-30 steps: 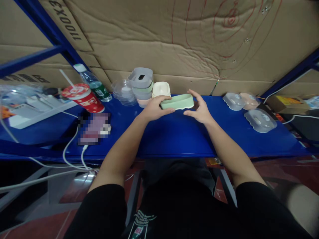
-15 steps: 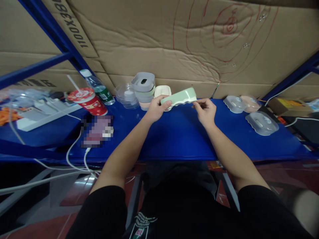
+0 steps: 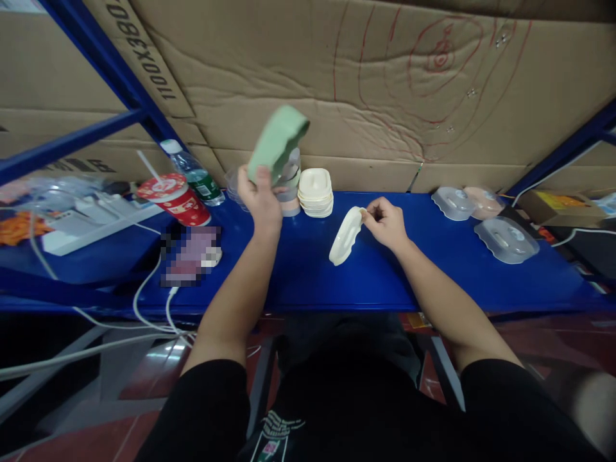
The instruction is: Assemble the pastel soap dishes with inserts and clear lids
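Observation:
My left hand (image 3: 262,196) is closed on a light green plastic tray-like shell (image 3: 276,142) with a wavy edge, raised in front of the cardboard and slightly blurred. Behind it stands a stack of grey and peach shells (image 3: 290,205), mostly hidden. Between thumb and fingers, my right hand (image 3: 385,221) pinches the upper end of a cream shell (image 3: 346,236) with the same wavy rim, tilted over the blue table. A stack of cream shells (image 3: 316,192) sits between the two hands at the back of the table.
On the blue table (image 3: 308,289), a red cup with a straw (image 3: 176,200), a water bottle (image 3: 195,174) and a white power strip (image 3: 91,224) stand left. Several clear shells (image 3: 506,239) lie right. Cardboard (image 3: 289,64) walls the back; white cables (image 3: 168,314) hang front left.
The green and cream shells, held together before, are now apart. My left hand has lifted the green one up and left; my right hand holds the cream one lower, uncovering the cream stack.

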Demonstrator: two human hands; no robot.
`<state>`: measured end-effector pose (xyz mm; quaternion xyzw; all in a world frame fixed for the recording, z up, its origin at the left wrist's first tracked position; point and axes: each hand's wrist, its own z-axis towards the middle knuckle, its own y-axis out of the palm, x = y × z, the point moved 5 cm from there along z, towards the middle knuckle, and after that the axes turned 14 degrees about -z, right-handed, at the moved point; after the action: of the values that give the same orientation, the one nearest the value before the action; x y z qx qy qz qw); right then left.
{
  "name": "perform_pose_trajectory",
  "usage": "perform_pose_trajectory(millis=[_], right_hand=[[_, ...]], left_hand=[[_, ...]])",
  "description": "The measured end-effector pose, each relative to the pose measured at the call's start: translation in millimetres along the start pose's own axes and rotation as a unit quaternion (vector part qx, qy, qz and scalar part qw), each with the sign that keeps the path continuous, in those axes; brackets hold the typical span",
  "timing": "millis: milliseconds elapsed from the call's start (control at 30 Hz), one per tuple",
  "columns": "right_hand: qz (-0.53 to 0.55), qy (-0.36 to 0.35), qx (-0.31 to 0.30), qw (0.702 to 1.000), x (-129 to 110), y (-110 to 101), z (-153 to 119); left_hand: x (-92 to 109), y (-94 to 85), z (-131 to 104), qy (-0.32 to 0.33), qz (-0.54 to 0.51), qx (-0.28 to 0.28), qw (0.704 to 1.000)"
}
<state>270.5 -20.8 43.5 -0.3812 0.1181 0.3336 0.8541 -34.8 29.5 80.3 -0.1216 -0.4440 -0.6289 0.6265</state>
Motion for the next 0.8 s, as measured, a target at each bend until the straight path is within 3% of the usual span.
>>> perform_pose_trajectory(millis=[100, 233, 400, 633, 800], right_hand=[[0.001, -0.018, -0.015, 1.000, -2.6, 2.3, -0.7], [-0.005, -0.030, -0.033, 0.999, -4.1, 5.1, -1.7], [-0.008, -0.032, -0.039, 0.999, -3.2, 5.9, -1.8], [-0.010, -0.028, -0.043, 0.999, -1.0, 6.8, -2.2], [-0.011, -0.021, -0.052, 0.998, -0.8, 7.3, -2.0]], left_hand=[[0.1, -8.0, -0.4, -0.061, -0.062, 0.147, 0.985], [0.8, -13.2, 5.9, -0.076, -0.078, 0.189, 0.976], [1.4, -21.1, 15.2, -0.073, -0.106, 0.163, 0.978], [-2.3, -15.5, 21.4, -0.040, -0.046, 0.013, 0.998], [-11.6, -19.2, 23.5, -0.017, -0.005, 0.031, 0.999]])
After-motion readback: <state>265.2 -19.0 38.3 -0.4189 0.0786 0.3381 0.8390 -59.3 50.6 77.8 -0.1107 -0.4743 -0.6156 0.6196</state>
